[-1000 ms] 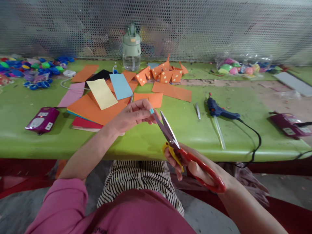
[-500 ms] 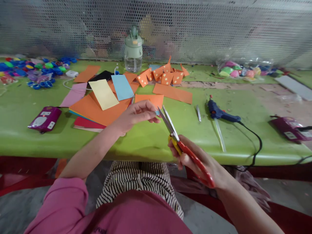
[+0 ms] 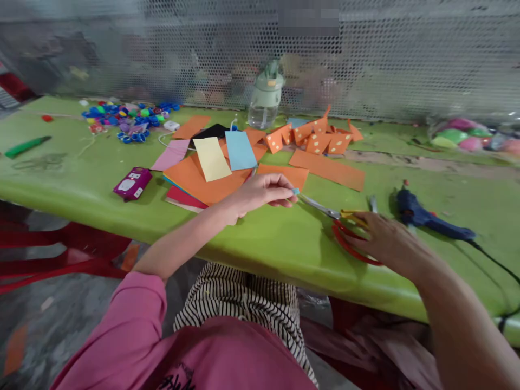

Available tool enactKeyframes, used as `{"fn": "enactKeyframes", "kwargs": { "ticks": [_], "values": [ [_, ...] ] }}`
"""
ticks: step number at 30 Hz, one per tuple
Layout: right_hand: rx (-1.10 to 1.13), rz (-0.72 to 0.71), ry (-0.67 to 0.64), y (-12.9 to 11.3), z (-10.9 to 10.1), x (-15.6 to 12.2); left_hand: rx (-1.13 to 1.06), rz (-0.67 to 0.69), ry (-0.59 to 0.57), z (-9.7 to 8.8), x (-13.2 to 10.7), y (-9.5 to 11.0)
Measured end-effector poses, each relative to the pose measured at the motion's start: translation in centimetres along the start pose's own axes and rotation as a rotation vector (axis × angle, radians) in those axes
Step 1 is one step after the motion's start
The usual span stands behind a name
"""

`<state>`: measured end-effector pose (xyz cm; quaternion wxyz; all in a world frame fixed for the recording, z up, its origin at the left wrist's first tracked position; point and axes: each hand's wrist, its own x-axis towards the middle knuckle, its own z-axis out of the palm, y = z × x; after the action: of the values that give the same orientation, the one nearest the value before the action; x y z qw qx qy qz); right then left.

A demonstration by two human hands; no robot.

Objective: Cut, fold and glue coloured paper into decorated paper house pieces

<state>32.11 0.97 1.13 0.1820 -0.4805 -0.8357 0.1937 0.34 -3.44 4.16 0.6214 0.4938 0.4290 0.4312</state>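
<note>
A tiny piece of light blue paper [image 3: 296, 191] is pinched between the thumb and fingertips of my left hand [image 3: 266, 195], above the green table near the orange paper. My right hand [image 3: 384, 235] is over the scissors [image 3: 325, 208], fingers on the red and yellow handles. The blades look closed and point left toward my left hand, low over the tabletop. Whether the scissors rest on the table, I cannot tell. Just beyond the right hand are metal tweezers [image 3: 372, 203], partly hidden, and a dark blue glue gun [image 3: 433, 216].
Paper sheets [image 3: 195, 179] lie left of centre, with orange spotted paper shapes [image 3: 317, 135] behind. A water bottle [image 3: 266, 97] stands near the mesh panel. Purple power socket [image 3: 132, 184], colourful small pieces [image 3: 134, 116] and a green cutter [image 3: 27, 146] lie leftward. The glue gun's cord runs right.
My right hand has moved right and onto the table side, turning palm-down. The scissors went from raised and open to low with blades closed. My left hand still pinches the blue piece. The view shifted.
</note>
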Motion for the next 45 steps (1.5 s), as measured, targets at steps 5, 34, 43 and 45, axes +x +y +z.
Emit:
{"fn": "enactKeyframes", "kwargs": {
  "ticks": [5, 34, 43, 45],
  "values": [
    [-0.128, -0.010, 0.181, -7.2, -0.8, -0.3, 0.015, -0.054, -0.023, 0.9, -0.1, -0.5],
    [-0.012, 0.030, -0.233, -14.9, 8.9, 11.5, 0.743, -0.086, 0.463, -11.4, -3.5, 1.9],
    [-0.033, -0.020, -0.265, -17.1, 11.4, 14.9, 0.865, -0.050, 0.341, -11.6, -0.5, 0.6],
    [-0.040, -0.025, -0.256, -17.0, 11.3, 15.0, 0.873, -0.038, 0.337, -12.0, -0.1, 0.4]
  ]
}}
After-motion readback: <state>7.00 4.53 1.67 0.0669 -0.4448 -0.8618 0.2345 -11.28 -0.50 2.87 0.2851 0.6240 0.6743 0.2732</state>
